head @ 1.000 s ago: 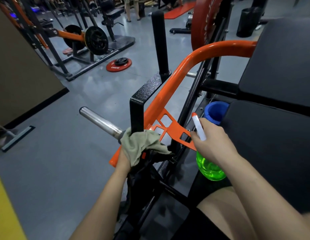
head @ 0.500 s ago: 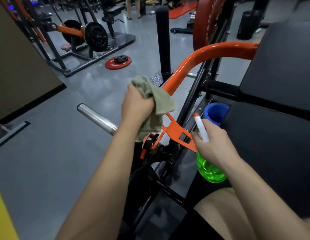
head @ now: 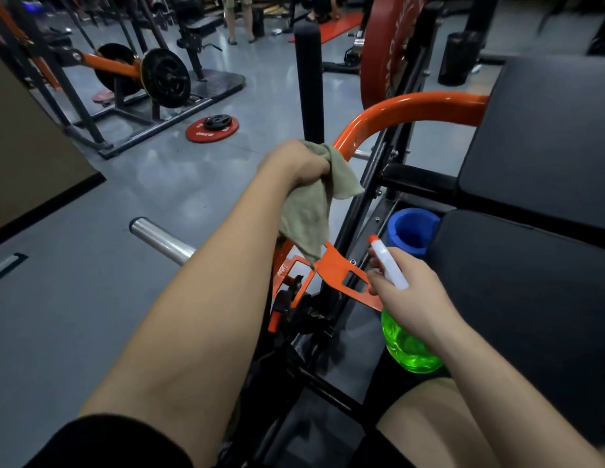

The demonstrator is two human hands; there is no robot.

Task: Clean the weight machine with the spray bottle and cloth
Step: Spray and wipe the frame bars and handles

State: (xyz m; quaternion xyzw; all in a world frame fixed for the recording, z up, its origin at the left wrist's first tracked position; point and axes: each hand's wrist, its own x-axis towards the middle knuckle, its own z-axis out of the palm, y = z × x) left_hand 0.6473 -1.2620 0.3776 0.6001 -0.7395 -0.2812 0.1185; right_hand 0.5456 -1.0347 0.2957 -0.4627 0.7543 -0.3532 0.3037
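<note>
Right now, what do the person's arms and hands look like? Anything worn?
Left hand and right hand are bare: no gloves, rings or watch visible. The left arm wears a black short sleeve; the right forearm shows no sleeve.

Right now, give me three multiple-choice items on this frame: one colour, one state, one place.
1. Bottle body colour? A blue B green C red
2. Right hand: A open B grips the bottle C fist, empty
3. Cloth is: A under the bottle B in the right hand C in the left hand, by the orange bar

Key: 1 B, the body below the hand is bright green. 2 B, the fingers curl round the bottle's neck. 3 C, the left hand grips the cloth at the bar's bend.
</note>
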